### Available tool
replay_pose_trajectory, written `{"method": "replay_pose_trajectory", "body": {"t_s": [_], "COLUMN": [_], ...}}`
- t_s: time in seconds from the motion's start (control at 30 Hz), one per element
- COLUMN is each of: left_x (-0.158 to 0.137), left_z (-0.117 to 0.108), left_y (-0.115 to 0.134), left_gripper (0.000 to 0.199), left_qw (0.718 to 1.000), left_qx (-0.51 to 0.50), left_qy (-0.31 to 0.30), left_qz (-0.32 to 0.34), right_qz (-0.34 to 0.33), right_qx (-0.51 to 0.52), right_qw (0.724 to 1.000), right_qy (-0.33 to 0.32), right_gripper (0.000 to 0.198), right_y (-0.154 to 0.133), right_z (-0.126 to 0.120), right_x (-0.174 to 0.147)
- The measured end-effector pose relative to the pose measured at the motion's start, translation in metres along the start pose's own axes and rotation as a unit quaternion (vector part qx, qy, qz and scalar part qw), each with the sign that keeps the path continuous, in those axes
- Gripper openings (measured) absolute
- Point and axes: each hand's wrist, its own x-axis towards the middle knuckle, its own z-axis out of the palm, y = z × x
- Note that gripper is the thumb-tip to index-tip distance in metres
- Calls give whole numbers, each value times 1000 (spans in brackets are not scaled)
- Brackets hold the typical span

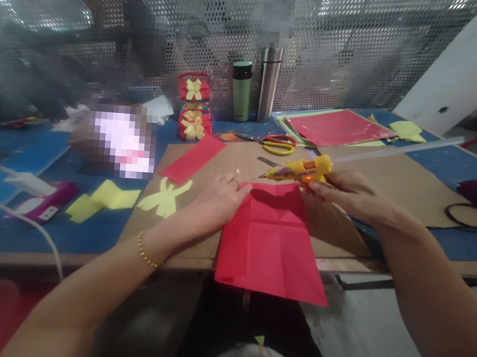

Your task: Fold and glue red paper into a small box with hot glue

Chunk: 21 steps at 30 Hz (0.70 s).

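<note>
Two hands work the red sheet (272, 241), which overhangs the table (450, 156) edge: left hand (220, 199) presses it flat, right hand (345, 192) grips a glue gun (301, 169) above its top edge. Hot glue could drip astray or burn the nearby fingers.

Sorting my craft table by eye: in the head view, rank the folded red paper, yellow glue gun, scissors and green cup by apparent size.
1. folded red paper
2. yellow glue gun, its glue stick included
3. scissors and green cup: look alike; both lie farther away, so unsure.
</note>
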Motion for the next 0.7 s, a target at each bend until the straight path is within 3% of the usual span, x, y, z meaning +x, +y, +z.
{"method": "replay_pose_trajectory", "body": {"t_s": [0.3, 0.7], "left_x": [-1, -9], "left_z": [-7, -14], "left_y": [7, 10], "left_gripper": [36, 38], "left_qw": [1000, 1000], "left_qx": [18, 8], "left_qy": [-9, 30], "left_qz": [-13, -2], "right_qz": [-5, -32], "right_qx": [-54, -69], "right_qw": [998, 997], "right_qy": [-11, -30], "right_gripper": [51, 44], "right_y": [-5, -9], "right_z": [8, 13], "right_x": [2, 6]}}
